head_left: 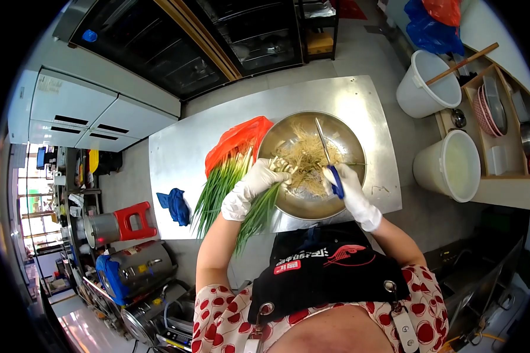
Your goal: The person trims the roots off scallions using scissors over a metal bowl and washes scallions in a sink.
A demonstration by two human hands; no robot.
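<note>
My left hand (258, 181), in a white glove, is closed round a bunch of green onions (259, 213); their white root ends point over a wide metal bowl (347, 136). Blue-handled scissors (336, 181) are in my gloved right hand (348, 189), at the bowl's right side, with the blades pointing away from me. Trimmed roots (309, 156) lie in a pale tangle inside the bowl. More green onions (222, 183) lie left of the bowl, partly in a red plastic bag (237, 140).
A blue cloth (175, 206) lies on the left of the metal table (182, 147). Beyond the table's right edge stand two white buckets (415, 88) and a wooden shelf with dishes. A red stool (136, 220) is at the left, dark glass-door cabinets (153, 41) behind.
</note>
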